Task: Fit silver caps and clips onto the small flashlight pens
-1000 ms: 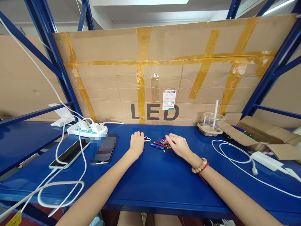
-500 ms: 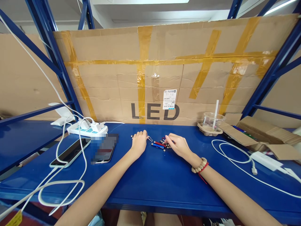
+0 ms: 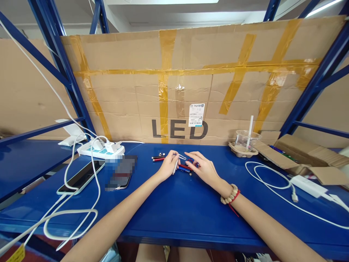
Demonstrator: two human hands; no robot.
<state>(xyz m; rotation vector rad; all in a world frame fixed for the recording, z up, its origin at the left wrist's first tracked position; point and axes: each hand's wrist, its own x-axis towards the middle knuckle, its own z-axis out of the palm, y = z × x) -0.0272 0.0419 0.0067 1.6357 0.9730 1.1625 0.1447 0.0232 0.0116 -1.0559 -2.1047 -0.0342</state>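
Left hand (image 3: 167,167) grips slim two-pronged tool (image 3: 182,157); right hand (image 3: 206,170), fingers parted, near red stick (image 3: 185,167), blue stick (image 3: 184,170) on blue tabletop (image 3: 174,211).

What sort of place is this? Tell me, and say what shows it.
Probably a storeroom or workshop corner, judging by the blue metal rack, the large taped cardboard marked LED, and the white power strip.

Forearms (image 3: 121,213) angled inward, left hand (image 3: 166,168) pinching, right hand (image 3: 207,168) loosely curved (fingers (image 3: 194,156) parted)
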